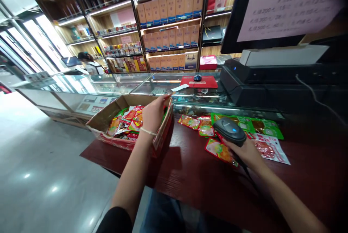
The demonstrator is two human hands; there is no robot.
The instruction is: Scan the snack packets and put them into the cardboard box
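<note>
My right hand [246, 151] is closed round the handle of a dark barcode scanner [230, 130], which shows a small blue light. Below and around the scanner lie snack packets: a red-and-green one [219, 149] close under it, small ones [189, 121] to the left, a green-edged row [262, 127] behind, and a white-and-red packet [269, 149] to the right. My left hand [153, 115] is over the right side of an open cardboard box [163, 127] holding several packets [133, 118]. Its fingers look pinched near a reddish bit; the hand's back hides most of what they hold.
On the glass counter behind are a red mat [187, 81], a mouse [197, 78] and a white paper slip [179, 88]. A monitor with a pink handwritten sheet [280, 11] stands right. Boxed goods fill shelves [171, 17]; another person [91, 64] is far left.
</note>
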